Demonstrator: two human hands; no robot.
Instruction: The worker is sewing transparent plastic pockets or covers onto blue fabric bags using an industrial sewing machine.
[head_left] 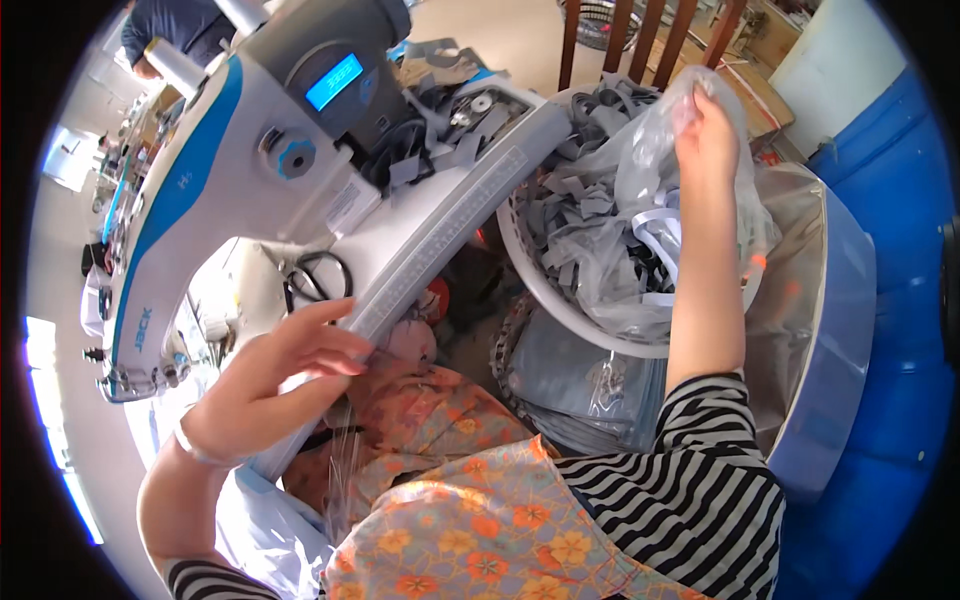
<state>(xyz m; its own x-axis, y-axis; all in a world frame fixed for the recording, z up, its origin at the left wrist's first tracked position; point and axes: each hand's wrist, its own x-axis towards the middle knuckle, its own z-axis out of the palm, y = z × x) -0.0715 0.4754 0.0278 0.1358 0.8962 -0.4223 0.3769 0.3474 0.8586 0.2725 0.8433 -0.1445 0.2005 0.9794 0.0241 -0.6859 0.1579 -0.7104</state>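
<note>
My right hand (708,140) reaches far out to the right, its fingers closed on a clear plastic bag (655,135). The bag spreads over a round white basket (600,338) filled with small grey fabric pieces (585,215). My left hand (275,385) hovers by the front edge of the sewing table, fingers stretched and apart, with nothing visible in it. Shiny clear strands (345,465) hang below that hand; whether they touch it I cannot tell. Close by stands a white and blue sewing machine (185,190), with black-handled scissors (318,277) lying on its table.
A ruler strip (440,235) runs along the table's edge. Grey scraps (465,140) lie at its far end. Under the basket sits a stack of flat clear-wrapped packs (580,380). A large lined bin (830,330) and blue panels (900,170) bound the right. Another person (175,35) is at the far left.
</note>
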